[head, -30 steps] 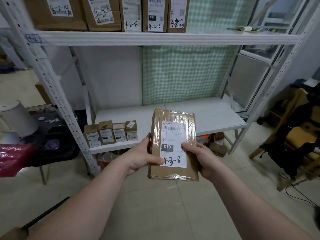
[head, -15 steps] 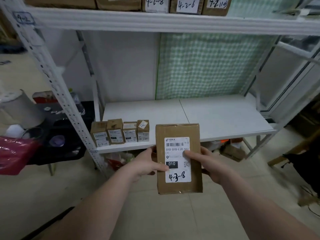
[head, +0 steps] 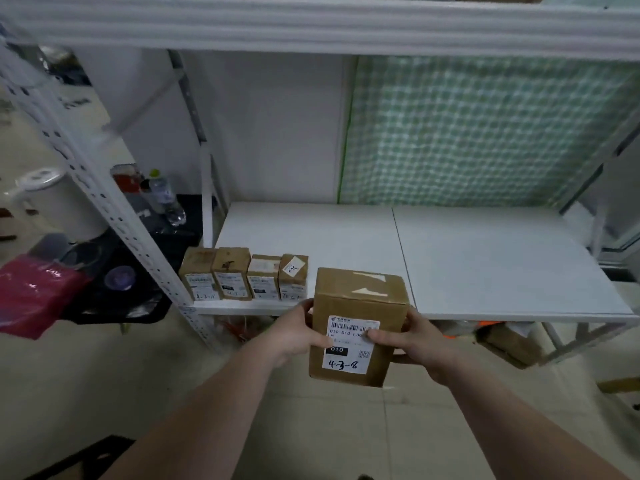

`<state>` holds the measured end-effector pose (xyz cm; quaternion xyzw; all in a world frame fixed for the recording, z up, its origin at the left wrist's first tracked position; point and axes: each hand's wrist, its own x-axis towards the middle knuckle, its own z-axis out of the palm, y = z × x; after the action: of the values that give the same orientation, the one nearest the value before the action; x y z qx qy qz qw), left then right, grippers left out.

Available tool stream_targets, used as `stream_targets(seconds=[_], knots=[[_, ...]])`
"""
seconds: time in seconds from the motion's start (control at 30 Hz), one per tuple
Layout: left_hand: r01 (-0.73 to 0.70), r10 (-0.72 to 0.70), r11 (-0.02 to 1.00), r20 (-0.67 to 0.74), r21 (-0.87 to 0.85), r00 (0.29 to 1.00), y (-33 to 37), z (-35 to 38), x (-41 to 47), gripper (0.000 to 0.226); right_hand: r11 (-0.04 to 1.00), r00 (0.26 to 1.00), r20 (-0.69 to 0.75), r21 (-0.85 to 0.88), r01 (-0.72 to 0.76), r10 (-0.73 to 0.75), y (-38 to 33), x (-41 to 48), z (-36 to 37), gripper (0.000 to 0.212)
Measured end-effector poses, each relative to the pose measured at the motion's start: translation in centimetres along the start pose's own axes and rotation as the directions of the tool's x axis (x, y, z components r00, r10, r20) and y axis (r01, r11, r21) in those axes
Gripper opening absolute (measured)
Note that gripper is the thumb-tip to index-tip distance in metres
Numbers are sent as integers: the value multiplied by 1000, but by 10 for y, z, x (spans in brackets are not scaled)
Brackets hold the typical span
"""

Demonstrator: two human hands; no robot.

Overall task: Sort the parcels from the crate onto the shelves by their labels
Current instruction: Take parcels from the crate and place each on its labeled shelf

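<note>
Left hand: the left hand [head: 294,332] reaches forward on a nearly straight forearm and grips the left side of the parcel [head: 358,303]. The thumb lies on the front face at the label's left edge, and the other fingers curl out of sight behind.
Right hand: the right hand [head: 417,341] grips the right side. Its thumb lies flat across the label over the end of the barcode line, and its fingers wrap round the back.
Parcel: a brown cardboard box held between both hands, off any surface. It stands upright with the top tipped slightly away and pale tape strips on top. It is just in front of the shelf's front edge, right of the small boxes.
Label: the white label [head: 348,355] has a barcode, then a printed "010 010 L3" that runs under the thumb. Below are "010" in white on a black block, a small square code, and handwritten "4-3-8".
Shelf: the white shelf [head: 485,265] is two boards butted together, with a second shelf [head: 311,26] above.
Small boxes: four small boxes [head: 242,278] stand in a row at the front left corner, touching side by side. The leftmost reads "4-3-11" and the next starts "4-3"; the rest is too blurred to read.
Behind: a green checked cloth [head: 485,133] hangs at the back right.
Left of the rack: a pink bag [head: 34,292] and a bottle [head: 164,199].
</note>
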<state>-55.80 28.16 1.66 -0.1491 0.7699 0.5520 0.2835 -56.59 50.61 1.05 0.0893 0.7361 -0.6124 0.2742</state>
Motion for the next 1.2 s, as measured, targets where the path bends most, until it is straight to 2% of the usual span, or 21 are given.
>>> stream_targets(seconds=[0.17, 0.3, 0.5, 0.6, 0.67, 0.87, 1.03, 1.1, 1.2], knots=[[-54, 51, 998, -62, -38, 997, 17, 13, 47, 56, 996, 996, -36, -33, 80, -81, -1, 59, -34, 74], [-19, 16, 999, -110, -31, 994, -3, 11, 83, 51, 992, 990, -77, -55, 112, -116, 11, 107, -35, 69], [11, 34, 983, -245, 183, 969, -77, -7, 164, 51, 979, 964, -170, -50, 197, -203, 54, 189, -16, 65], [54, 59, 936, -306, 347, 950, -122, -4, 211, 57, 961, 945, -180, -99, 257, -272, 80, 230, -8, 68], [27, 132, 890, -314, 455, 940, -145, 3, 242, 60, 948, 938, -163, -139, 286, -307, 94, 256, -6, 68], [37, 392, 649, -375, 760, 840, -193, 17, 312, 62, 879, 891, -94, -237, 414, -445, 131, 316, -4, 71], [59, 570, 578, -455, 814, 684, -215, 28, 337, 33, 859, 885, -35, -263, 440, -464, 169, 358, -2, 77], [41, 603, 559, -441, 828, 665, -222, 32, 339, 35, 848, 883, -26, -293, 441, -468, 188, 369, -2, 78], [24, 592, 550, -410, 835, 694, -228, 35, 334, 48, 830, 870, -38, -324, 454, -491, 198, 372, -4, 79]])
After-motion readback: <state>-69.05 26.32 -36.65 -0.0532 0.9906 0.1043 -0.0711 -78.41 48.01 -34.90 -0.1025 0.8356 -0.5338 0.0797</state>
